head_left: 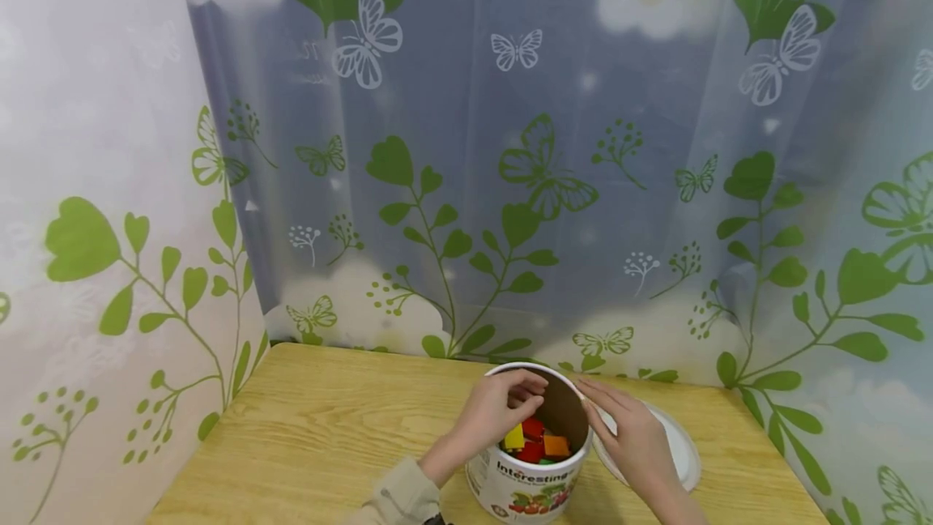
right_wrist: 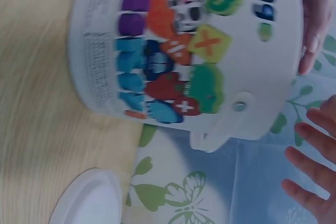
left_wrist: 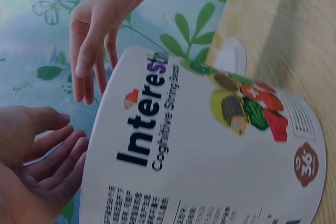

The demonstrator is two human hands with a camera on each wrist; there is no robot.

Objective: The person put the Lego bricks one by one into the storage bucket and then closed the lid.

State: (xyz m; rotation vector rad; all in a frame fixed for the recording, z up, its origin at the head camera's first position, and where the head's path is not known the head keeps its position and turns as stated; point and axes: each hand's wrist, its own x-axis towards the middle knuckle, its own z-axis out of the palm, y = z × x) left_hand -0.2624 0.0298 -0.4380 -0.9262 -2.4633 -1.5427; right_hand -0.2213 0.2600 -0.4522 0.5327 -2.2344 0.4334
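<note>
A white bucket with "Interesting" printed on its side stands on the table. Inside it lie colourful blocks: a yellow block, an orange block, red ones and a bit of green. My left hand is over the left side of the bucket's mouth, fingers loosely bent; in the left wrist view nothing shows between its fingers. At the right rim is my right hand, fingers fairly straight. The right wrist view has the right hand with fingers spread, holding nothing.
A round white lid lies on the wooden table, right of the bucket and partly behind the right hand. The bucket's white handle hangs at its side. A patterned curtain encloses the table at the back and sides.
</note>
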